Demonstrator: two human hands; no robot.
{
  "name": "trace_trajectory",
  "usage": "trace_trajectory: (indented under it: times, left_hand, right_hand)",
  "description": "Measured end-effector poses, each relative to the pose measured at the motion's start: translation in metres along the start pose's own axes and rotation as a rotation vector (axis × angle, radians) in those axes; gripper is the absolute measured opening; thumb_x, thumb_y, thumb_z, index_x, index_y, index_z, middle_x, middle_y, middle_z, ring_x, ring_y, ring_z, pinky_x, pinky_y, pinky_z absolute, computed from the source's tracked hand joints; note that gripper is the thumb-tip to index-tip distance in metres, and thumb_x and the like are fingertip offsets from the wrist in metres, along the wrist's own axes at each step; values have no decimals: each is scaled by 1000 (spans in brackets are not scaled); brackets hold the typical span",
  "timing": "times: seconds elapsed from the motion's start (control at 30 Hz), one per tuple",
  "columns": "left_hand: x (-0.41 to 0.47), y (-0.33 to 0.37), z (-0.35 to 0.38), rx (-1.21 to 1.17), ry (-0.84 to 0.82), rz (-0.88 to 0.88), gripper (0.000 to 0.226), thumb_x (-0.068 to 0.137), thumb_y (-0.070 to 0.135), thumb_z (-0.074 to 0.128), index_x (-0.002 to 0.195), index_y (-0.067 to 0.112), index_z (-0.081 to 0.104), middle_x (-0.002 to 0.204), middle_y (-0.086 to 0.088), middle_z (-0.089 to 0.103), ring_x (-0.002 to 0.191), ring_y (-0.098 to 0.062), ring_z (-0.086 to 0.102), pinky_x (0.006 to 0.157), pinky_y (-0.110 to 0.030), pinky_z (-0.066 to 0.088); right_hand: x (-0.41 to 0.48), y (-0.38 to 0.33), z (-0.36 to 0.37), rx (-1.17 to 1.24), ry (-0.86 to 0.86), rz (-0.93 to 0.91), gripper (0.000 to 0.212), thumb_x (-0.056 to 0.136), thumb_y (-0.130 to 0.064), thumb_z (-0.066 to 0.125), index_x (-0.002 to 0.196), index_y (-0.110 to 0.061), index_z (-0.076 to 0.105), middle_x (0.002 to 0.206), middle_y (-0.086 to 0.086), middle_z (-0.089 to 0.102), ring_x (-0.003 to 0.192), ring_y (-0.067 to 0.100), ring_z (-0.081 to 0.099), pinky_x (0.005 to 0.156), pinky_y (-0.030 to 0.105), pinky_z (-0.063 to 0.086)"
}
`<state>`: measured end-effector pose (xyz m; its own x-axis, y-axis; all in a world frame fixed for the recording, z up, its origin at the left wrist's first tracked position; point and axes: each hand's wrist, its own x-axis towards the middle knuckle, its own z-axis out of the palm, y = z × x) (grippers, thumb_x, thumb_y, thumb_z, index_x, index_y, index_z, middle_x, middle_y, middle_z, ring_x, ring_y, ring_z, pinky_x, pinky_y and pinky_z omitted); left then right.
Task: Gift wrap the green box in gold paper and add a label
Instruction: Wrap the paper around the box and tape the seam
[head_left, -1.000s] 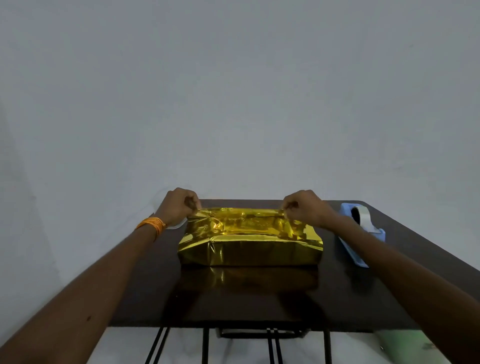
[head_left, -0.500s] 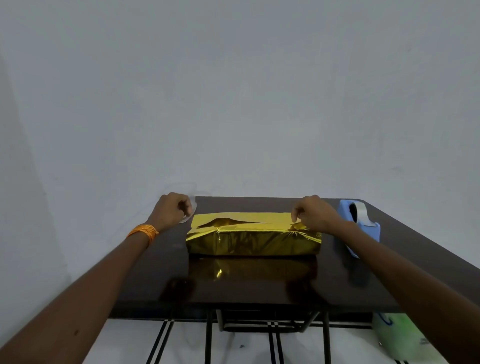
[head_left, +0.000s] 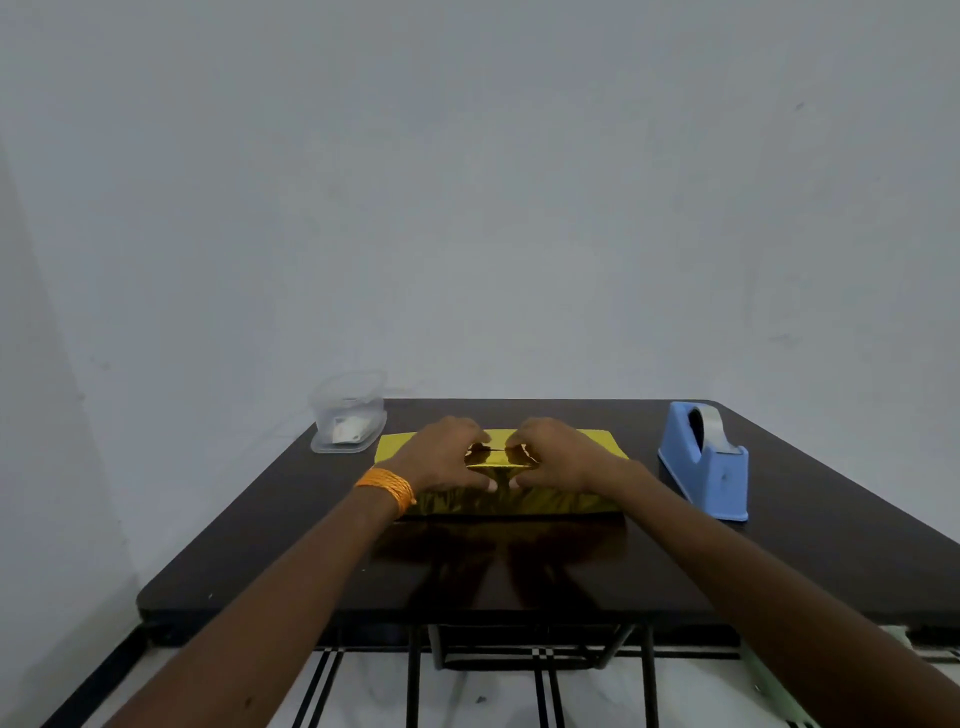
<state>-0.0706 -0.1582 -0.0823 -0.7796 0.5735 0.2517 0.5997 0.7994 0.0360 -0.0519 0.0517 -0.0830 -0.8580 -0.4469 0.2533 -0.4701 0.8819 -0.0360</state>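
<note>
Gold paper (head_left: 597, 447) is covering the box (head_left: 561, 505), which is lying flat at the middle of a dark, glossy table (head_left: 260, 545), its long side facing the person. Both hands are resting on top of the box at its centre: the left hand (head_left: 441, 460) and the right hand (head_left: 561, 457) are curling their fingers down onto a crumpled seam, fingertips nearly meeting, while the two thumbs are pressing side by side at the near upper edge, each hand gripping the paper. An orange band (head_left: 388, 488) is circling the left wrist. A clear plastic tub (head_left: 347, 415) holding white slips is standing at the far left corner, just beside the box; a blue tape dispenser (head_left: 704, 465) is sitting to the right, apart from it.
</note>
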Motion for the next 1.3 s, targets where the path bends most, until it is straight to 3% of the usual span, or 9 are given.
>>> trace_trajectory:
  times: [0.1, 0.37, 0.73, 0.87, 1.0, 1.1, 1.23, 1.3]
  left_hand:
    - [-1, -4, 8, 17, 81, 41, 55, 81, 54, 70, 123, 19, 62, 119, 1, 61, 110, -19, 56, 88, -35, 48]
    - [-4, -7, 14, -25, 208, 28, 55, 81, 57, 68, 124, 24, 65, 123, 5, 63, 111, -14, 55, 87, -30, 48]
    - [-30, -34, 0, -115, 202, -68, 49, 69, 64, 75, 95, 22, 71, 96, 6, 66, 84, -9, 58, 70, -30, 50]
    - [-36, -31, -11, -63, 270, -104, 65, 65, 85, 51, 78, 23, 69, 79, 10, 65, 74, -7, 58, 62, -31, 50]
    - [-31, -15, -18, -153, 422, -119, 69, 84, 78, 35, 59, 18, 58, 56, 3, 54, 54, -10, 49, 54, -31, 40]
    - [-19, 0, -20, -233, 456, -119, 75, 89, 74, 29, 68, 13, 67, 60, -4, 62, 57, -18, 56, 59, -40, 47]
    - [6, 30, -20, -356, 459, -89, 58, 94, 58, 43, 72, 11, 69, 62, -4, 64, 60, -20, 58, 59, -39, 46]
    - [20, 50, -17, -396, 444, -57, 37, 95, 41, 55, 76, 14, 71, 68, 1, 66, 65, -15, 58, 60, -31, 44]
  right_hand:
    - [-6, 3, 4, 18, 77, -28, 44, 88, -37, 72, 126, -17, 64, 121, 0, 61, 110, 18, 54, 88, 31, 46]
    - [-7, 7, 1, 55, 121, -24, 41, 86, -39, 73, 122, -19, 68, 116, -1, 63, 105, 16, 56, 86, 37, 50]
    - [-12, 11, 5, 93, 146, 4, 44, 83, -43, 75, 121, -20, 70, 114, -3, 64, 102, 15, 56, 83, 38, 52]
    - [-12, 9, 4, 99, 140, 8, 45, 84, -40, 75, 123, -19, 69, 116, -3, 63, 104, 15, 56, 85, 37, 51]
    - [-12, 12, 3, 181, 101, 4, 51, 81, -39, 78, 127, -21, 65, 121, -3, 62, 107, 14, 55, 88, 35, 50]
    - [-20, 16, -6, 367, 189, 45, 51, 79, -40, 81, 125, -20, 66, 120, -3, 64, 104, 11, 59, 88, 31, 52]
    - [-41, 34, -32, 417, 386, 194, 23, 89, -33, 72, 105, -17, 73, 99, -7, 69, 86, 0, 60, 74, 15, 44]
    - [-56, 51, -45, 411, 458, 321, 11, 91, -27, 68, 92, -19, 75, 87, -10, 69, 81, 0, 61, 70, 18, 41]
